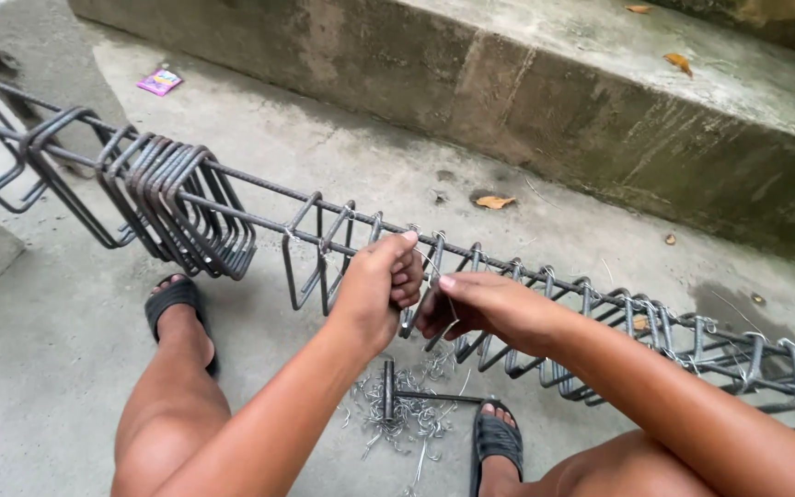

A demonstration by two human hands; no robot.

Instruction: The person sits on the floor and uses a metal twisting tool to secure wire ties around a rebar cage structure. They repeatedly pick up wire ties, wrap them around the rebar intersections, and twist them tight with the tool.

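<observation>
Head view is showing the left hand (374,290) gripping in a closed fist a stirrup on the rebar cage (545,276), while the right hand (485,308) is pinching thin tie wire (434,271) beside it, above wire offcuts (407,410) on the concrete floor (48,368).

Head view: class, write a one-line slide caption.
Two bare hands, left and right, grip a stirrup on a rebar cage above concrete.

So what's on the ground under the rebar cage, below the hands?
Under the cage, between the sandals, lie a pile of short wire bits and a dark L-shaped metal tool. The left forearm covers the pile's left edge.
</observation>
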